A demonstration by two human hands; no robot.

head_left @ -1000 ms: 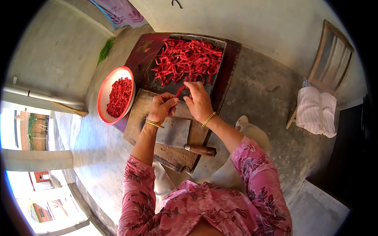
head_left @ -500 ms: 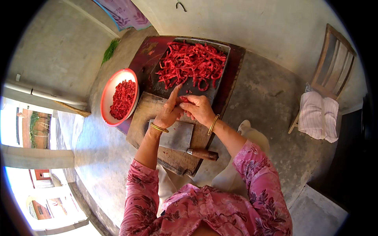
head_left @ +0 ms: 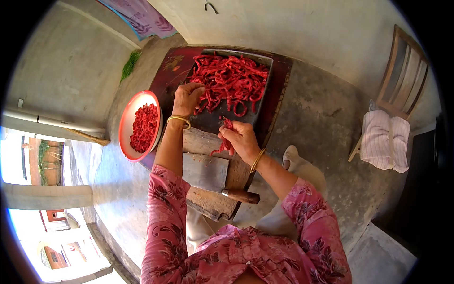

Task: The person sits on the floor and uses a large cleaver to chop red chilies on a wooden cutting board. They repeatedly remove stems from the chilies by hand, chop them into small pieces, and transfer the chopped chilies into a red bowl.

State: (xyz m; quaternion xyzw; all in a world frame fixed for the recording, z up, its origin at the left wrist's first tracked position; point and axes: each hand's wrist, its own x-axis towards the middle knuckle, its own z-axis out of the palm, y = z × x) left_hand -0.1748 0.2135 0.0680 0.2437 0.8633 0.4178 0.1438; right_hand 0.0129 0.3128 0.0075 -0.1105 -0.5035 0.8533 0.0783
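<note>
Long wrinkled red chili peppers (head_left: 231, 78) lie heaped on a dark metal tray (head_left: 215, 115). At the left edge of the heap, my left hand (head_left: 187, 98) has its fingers closed on a chili pepper, mostly hidden by the fingers. My right hand (head_left: 240, 141) is shut on a few red chili peppers (head_left: 225, 134), one end dangling below the fingers. Under the hands is a worn wooden cutting board (head_left: 236, 175). A broad cleaver (head_left: 205, 170) rests flat on it, its brown handle pointing right.
Chopped red chili fills part of a white basin (head_left: 125, 130) with a red rim, left of the board. Tray and board sit on a dark red table (head_left: 165, 71). A wooden chair (head_left: 399, 90) with a folded striped cloth (head_left: 384, 139) stands at the right.
My hands have parted. The left moved up and left to the edge of the chili heap. The right dropped slightly, with chili peppers now showing in its fingers.
</note>
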